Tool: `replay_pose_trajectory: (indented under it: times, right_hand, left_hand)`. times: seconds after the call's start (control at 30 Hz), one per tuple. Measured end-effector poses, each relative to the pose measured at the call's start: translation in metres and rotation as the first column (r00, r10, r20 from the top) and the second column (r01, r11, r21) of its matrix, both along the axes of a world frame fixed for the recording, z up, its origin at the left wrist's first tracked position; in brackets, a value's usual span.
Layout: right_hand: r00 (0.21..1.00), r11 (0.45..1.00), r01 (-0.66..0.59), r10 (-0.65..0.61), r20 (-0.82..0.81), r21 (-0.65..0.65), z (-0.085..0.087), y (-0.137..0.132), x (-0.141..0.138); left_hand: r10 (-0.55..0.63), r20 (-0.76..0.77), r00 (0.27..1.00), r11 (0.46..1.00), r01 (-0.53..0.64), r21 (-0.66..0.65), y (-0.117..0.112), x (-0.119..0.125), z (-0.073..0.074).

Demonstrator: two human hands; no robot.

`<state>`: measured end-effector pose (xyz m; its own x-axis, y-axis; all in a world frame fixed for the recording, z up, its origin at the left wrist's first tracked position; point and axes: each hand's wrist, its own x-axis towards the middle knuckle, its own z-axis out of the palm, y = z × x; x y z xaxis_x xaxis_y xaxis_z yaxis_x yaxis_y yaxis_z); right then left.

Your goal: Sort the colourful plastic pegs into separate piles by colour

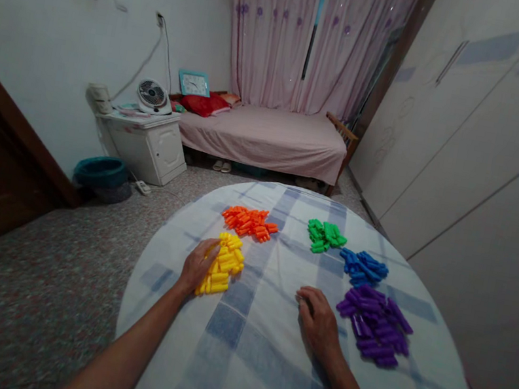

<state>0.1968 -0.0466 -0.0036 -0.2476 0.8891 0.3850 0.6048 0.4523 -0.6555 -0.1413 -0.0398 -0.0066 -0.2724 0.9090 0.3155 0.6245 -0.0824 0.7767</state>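
Note:
My left hand [198,265] lies against the left side of a pile of yellow plastic tube-like pieces [227,262]. Its fingers are loosely spread along the edge of the pile, and part of them is hidden. My right hand [319,323] rests over the cloth left of a pile of purple pieces [377,326], its fingers loosely curved, with no piece visible in them. Orange pieces [248,221] lie beyond the yellow ones. Toward the far right are green pieces [325,235] and blue pieces [363,267], each colour in its own heap.
The round table [260,367] has a blue-and-white checked cloth. Beyond it stands a bed [270,133] before pink curtains. A white cabinet [148,146] with a fan [153,97] and a teal-lined bin [102,173] are at left. A wardrobe [473,137] lines the right.

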Motion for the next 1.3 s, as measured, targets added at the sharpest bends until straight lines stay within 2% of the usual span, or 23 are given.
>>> replay_pose_trajectory:
  times: [0.2,0.3,0.43,0.5,0.53,0.63,0.73,0.83,0.93,1.17,1.3]
  right_hand:
    - [1.000,1.000,0.009,-0.009,0.025,0.007,0.000,-0.002,0.000]
    - [1.000,1.000,0.018,-0.018,0.016,0.010,0.001,-0.003,-0.001]
    - [1.000,1.000,0.018,-0.018,-0.004,0.023,0.001,-0.003,-0.001]
    - [1.000,1.000,0.016,-0.016,-0.015,0.024,0.001,-0.003,-0.001]
    - [1.000,1.000,0.016,-0.015,-0.021,0.023,0.002,-0.002,-0.001]
    - [0.999,1.000,0.019,-0.017,-0.045,0.025,0.003,-0.001,-0.001]
    - [0.997,0.999,0.017,-0.015,-0.075,0.027,0.003,0.000,-0.002]
    - [0.996,1.000,0.013,-0.010,-0.089,0.026,0.002,0.000,-0.003]
    - [0.996,0.999,0.022,-0.019,-0.090,0.029,0.001,0.001,-0.004]
    - [0.998,0.998,0.040,-0.037,-0.059,0.052,0.001,0.001,-0.005]
    - [0.998,0.997,0.054,-0.055,0.025,0.054,0.002,-0.001,-0.005]
  left_hand:
    - [0.002,-0.021,1.000,1.000,-0.001,0.031,-0.005,0.034,-0.003]
    - [0.024,-0.029,0.999,0.999,-0.023,0.033,-0.007,0.042,-0.004]
    - [0.178,-0.035,0.983,0.979,-0.173,0.104,0.001,0.029,-0.006]
    - [0.218,-0.051,0.975,0.973,-0.213,0.083,0.011,0.015,-0.007]
    - [0.209,-0.054,0.976,0.977,-0.206,0.046,0.017,0.008,-0.008]
    - [0.082,-0.024,0.996,0.992,-0.084,-0.098,0.029,-0.001,-0.007]
    - [0.033,-0.006,0.999,0.991,-0.034,-0.131,0.029,0.011,-0.005]
    - [0.065,-0.002,0.998,0.992,-0.065,-0.106,0.019,0.031,-0.004]
    - [0.097,0.021,0.995,0.993,-0.096,-0.070,0.011,0.040,-0.005]
    - [0.215,0.177,0.960,0.977,-0.214,-0.023,0.011,0.030,-0.010]
    - [0.215,0.196,0.957,0.976,-0.216,-0.018,0.012,0.029,-0.012]
